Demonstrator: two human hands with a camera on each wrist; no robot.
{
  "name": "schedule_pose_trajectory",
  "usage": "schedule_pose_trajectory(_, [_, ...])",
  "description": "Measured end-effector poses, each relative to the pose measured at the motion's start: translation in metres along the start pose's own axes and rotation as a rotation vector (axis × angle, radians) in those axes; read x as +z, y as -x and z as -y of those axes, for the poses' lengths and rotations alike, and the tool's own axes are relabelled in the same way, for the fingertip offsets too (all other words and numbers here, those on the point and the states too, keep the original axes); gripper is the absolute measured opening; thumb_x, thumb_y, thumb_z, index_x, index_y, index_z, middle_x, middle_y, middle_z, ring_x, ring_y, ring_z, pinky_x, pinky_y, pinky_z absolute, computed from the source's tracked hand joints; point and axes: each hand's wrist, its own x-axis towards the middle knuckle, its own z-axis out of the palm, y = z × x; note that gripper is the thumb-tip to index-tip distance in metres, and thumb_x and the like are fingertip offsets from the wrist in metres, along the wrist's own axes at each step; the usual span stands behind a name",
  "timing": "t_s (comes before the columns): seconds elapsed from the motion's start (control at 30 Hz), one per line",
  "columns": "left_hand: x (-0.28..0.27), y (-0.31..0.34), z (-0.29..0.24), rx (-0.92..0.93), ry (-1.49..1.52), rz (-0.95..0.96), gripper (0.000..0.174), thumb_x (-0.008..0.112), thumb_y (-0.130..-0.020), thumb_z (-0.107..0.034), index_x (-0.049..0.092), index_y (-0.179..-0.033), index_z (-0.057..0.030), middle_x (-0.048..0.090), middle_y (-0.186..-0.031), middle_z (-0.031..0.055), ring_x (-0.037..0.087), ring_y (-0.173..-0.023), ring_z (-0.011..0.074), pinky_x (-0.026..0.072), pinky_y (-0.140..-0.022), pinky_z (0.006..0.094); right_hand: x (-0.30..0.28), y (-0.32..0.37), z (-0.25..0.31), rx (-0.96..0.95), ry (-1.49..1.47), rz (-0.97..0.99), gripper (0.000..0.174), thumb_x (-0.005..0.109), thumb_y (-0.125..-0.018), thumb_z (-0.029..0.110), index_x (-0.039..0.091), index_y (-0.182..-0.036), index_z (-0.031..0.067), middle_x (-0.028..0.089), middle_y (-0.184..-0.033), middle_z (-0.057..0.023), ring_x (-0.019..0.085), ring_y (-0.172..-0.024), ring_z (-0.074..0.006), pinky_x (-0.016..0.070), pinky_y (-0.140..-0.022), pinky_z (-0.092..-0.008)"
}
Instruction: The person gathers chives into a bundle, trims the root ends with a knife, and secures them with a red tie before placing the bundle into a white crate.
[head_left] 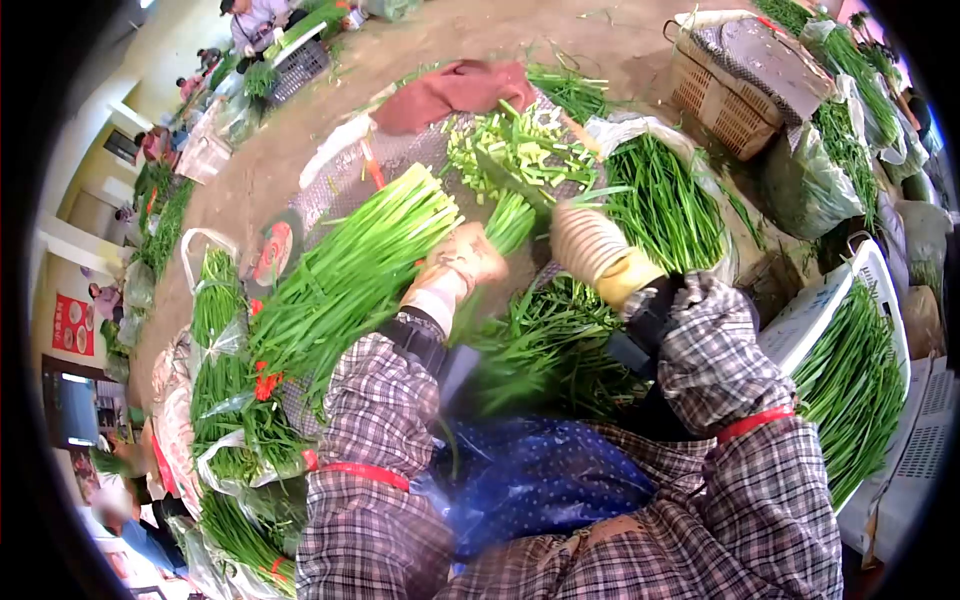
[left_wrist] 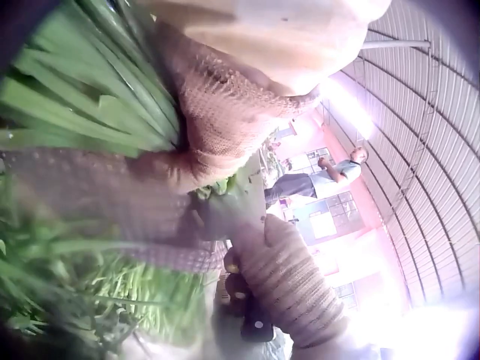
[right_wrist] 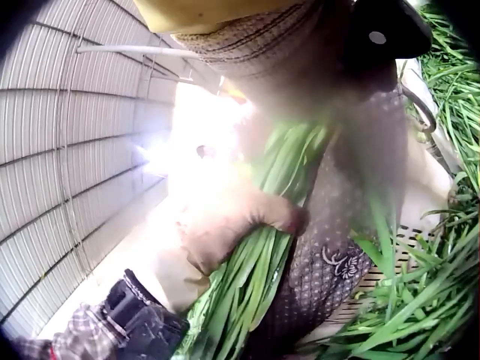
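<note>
The gloved left hand (head_left: 466, 256) grips a bunch of green stalks (head_left: 511, 222); in the right wrist view its fingers curl round the leaves (right_wrist: 247, 277). The right hand (head_left: 592, 243), in a ribbed glove, holds a knife (head_left: 508, 178) with its blade across the pale end of that bunch. In the left wrist view the blade (left_wrist: 241, 204) shows between the left hand (left_wrist: 221, 112) and the right hand (left_wrist: 292, 281); its handle is hidden by the fingers. Short pale cut pieces (head_left: 520, 145) lie scattered just beyond the blade.
A large pile of stalks (head_left: 350, 265) lies left of the hands, another bundle (head_left: 665, 200) right. Around stand a lidded basket (head_left: 725, 85), a white crate (head_left: 885, 270) of greens and bagged greens (head_left: 215, 320). A red cloth (head_left: 450, 95) lies at the far edge.
</note>
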Motion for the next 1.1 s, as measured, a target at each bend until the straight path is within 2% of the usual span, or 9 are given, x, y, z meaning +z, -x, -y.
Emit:
schedule_pose_trajectory(0.2, [-0.023,0.070,-0.021,-0.017,-0.092,-0.017,0.060,0.072,-0.066,-0.025,0.061,-0.120,-0.0026,0.064,-0.116,0.0199,0.063,-0.107,0.0324,0.0477,-0.097,0.0344,0.002,-0.020,0.018,-0.048,-0.190,-0.481,0.021,0.051,-0.088,0.011,0.066,-0.095,-0.0019,0.067,-0.093,-0.0246,0.068,-0.089,-0.0362,0.0540,-0.077,-0.0409])
schedule_pose_trajectory(0.33, [-0.020,0.115,0.015,0.095,0.169,-0.072,0.062,0.072,-0.067,-0.020,0.057,-0.124,-0.0009,0.065,-0.113,0.0206,0.061,-0.109,0.0319,0.0455,-0.098,0.0355,-0.015,-0.040,-0.019,-0.025,-0.276,0.003,0.026,0.052,-0.090,0.015,0.068,-0.095,-0.0043,0.067,-0.097,-0.0253,0.067,-0.091,-0.0374,0.0532,-0.080,-0.0423])
schedule_pose_trajectory(0.4, [-0.043,0.167,-0.001,0.256,0.088,-0.222,0.061,0.073,-0.069,-0.017,0.056,-0.125,-0.0013,0.065,-0.111,0.0218,0.062,-0.105,0.0319,0.0476,-0.093,0.0354,-0.033,-0.040,-0.027,0.099,-0.317,-0.071,0.039,0.052,-0.091,0.031,0.067,-0.111,0.0004,0.065,-0.112,-0.0238,0.063,-0.107,-0.0360,0.0493,-0.092,-0.0416])
schedule_pose_trajectory(0.53, [-0.071,0.191,-0.001,0.051,-0.004,-0.061,0.062,0.074,-0.071,-0.018,0.056,-0.128,-0.0032,0.064,-0.114,0.0201,0.061,-0.107,0.0293,0.0477,-0.091,0.0353,-0.045,-0.048,-0.028,0.201,-0.371,-0.337,0.048,0.055,-0.091,0.034,0.058,-0.125,0.0005,0.066,-0.111,-0.0239,0.063,-0.106,-0.0374,0.0494,-0.092,-0.0421])
schedule_pose_trajectory(0.67, [-0.071,0.196,0.006,0.325,-0.417,-0.117,0.048,0.068,-0.077,-0.013,0.057,-0.123,-0.0064,0.064,-0.114,0.0135,0.060,-0.108,0.0261,0.0468,-0.090,0.0362,-0.089,0.028,0.018,-0.444,-1.242,-0.174,0.053,0.066,-0.090,0.039,0.057,-0.128,0.0039,0.068,-0.101,-0.0126,0.063,-0.094,-0.0192,0.0496,-0.086,-0.0319])
schedule_pose_trajectory(0.73, [-0.068,0.193,0.000,0.631,-0.540,-0.202,0.028,0.058,-0.085,-0.010,0.061,-0.113,-0.0104,0.064,-0.108,0.0083,0.060,-0.104,0.0247,0.0455,-0.090,0.0384,-0.133,0.074,0.055,-0.448,-0.859,0.379,0.068,0.081,-0.077,0.031,0.052,-0.132,0.0031,0.066,-0.116,-0.0142,0.059,-0.110,-0.0190,0.0461,-0.097,-0.0296])
schedule_pose_trajectory(0.93, [-0.031,0.158,-0.027,0.931,-1.059,-0.003,0.028,0.052,-0.089,-0.014,0.059,-0.115,-0.0208,0.058,-0.116,0.0057,0.052,-0.116,0.0200,0.0362,-0.103,0.0431,-0.006,0.134,0.095,-0.269,-1.632,0.036,0.060,0.083,-0.075,0.015,0.056,-0.126,0.0029,0.064,-0.117,-0.0067,0.054,-0.111,-0.0151,0.0442,-0.098,-0.0316])
schedule_pose_trajectory(1.03, [0.037,0.115,0.010,1.081,-0.465,-0.747,0.040,0.060,-0.080,-0.007,0.057,-0.118,-0.0172,0.054,-0.122,0.0107,0.045,-0.126,0.0272,0.0264,-0.112,0.0484,0.014,0.146,0.091,0.025,-1.782,0.166,0.036,0.075,-0.080,0.019,0.064,-0.108,0.0015,0.069,-0.091,-0.0057,0.064,-0.080,-0.0146,0.0518,-0.072,-0.0281])
schedule_pose_trajectory(1.1, [0.031,0.145,-0.001,0.921,-0.385,-0.709,0.048,0.063,-0.076,-0.004,0.055,-0.122,-0.0168,0.052,-0.127,0.0111,0.042,-0.129,0.0289,0.0250,-0.114,0.0491,0.044,0.143,0.080,0.105,-1.892,0.227,0.032,0.073,-0.082,0.018,0.065,-0.106,0.0009,0.069,-0.089,-0.0060,0.065,-0.079,-0.0147,0.0516,-0.071,-0.0285])
